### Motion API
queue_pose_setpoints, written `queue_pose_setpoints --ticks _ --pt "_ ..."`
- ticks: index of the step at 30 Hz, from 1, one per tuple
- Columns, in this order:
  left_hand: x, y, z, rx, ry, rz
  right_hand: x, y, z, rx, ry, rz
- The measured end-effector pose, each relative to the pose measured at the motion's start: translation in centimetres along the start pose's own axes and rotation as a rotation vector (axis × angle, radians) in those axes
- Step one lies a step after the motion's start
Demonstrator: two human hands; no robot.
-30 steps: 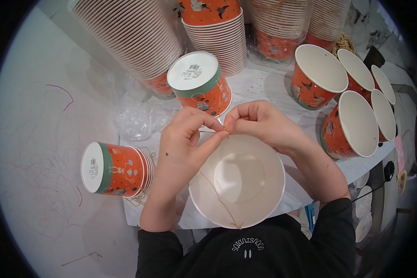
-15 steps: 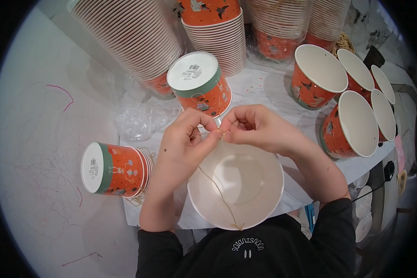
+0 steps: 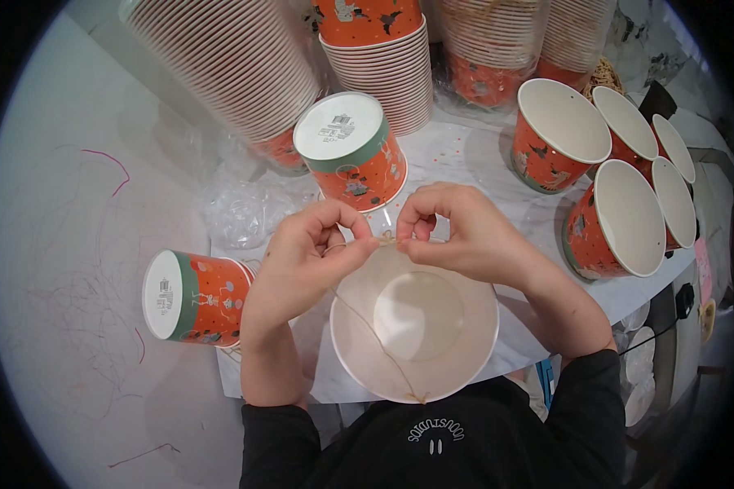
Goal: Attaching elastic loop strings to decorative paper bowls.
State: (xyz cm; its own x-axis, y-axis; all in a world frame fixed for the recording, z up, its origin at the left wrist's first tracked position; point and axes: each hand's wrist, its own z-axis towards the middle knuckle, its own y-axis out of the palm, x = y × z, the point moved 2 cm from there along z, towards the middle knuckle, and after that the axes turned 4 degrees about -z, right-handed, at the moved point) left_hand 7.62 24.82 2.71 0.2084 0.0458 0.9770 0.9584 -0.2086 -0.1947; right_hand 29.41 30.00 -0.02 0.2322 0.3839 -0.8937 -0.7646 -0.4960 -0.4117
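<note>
Left hand is sitting farther from the right hand than in the earlier frame, having shifted leftward; a small far knot is now showing in the gap, at the far rim of a white-lined bucket. Each grip is pinching thumb against finger, the left clamped on the cord and the right apparently on its tail beside the knot; the bucket is standing mouth upward at the near edge of the counter. One end is looking done, a near knot already sitting at the near rim; the far knot is seeming formed, though whether it is fully tight is unclear. Five open buckets toward the right edge are showing no cord; a short stack is occupying the left edge.
</note>
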Motion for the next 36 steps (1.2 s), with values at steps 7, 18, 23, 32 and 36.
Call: queue_pose_setpoints --ticks 7,18,23,32,36 --pt "1.9 0.8 -0.6 -0.006 0.057 -0.254 -1.0 0.8 0.2 0.117 -0.305 -0.017" --pt "3.3 1.5 -3.2 0.155 0.596 -0.409 -1.7 1.7 -0.7 0.257 -0.578 -0.481" --pt "3.6 1.8 -4.0 0.183 0.653 -0.416 -2.7 2.5 -1.2 0.245 -0.594 -0.492" --pt "4.1 3.0 -4.8 0.387 0.829 -0.440 -1.8 2.1 -1.3 0.176 -0.496 -0.540" --pt "3.9 3.0 -5.6 0.330 0.938 -0.530 -2.4 0.7 -1.3 0.051 -0.087 -0.345"
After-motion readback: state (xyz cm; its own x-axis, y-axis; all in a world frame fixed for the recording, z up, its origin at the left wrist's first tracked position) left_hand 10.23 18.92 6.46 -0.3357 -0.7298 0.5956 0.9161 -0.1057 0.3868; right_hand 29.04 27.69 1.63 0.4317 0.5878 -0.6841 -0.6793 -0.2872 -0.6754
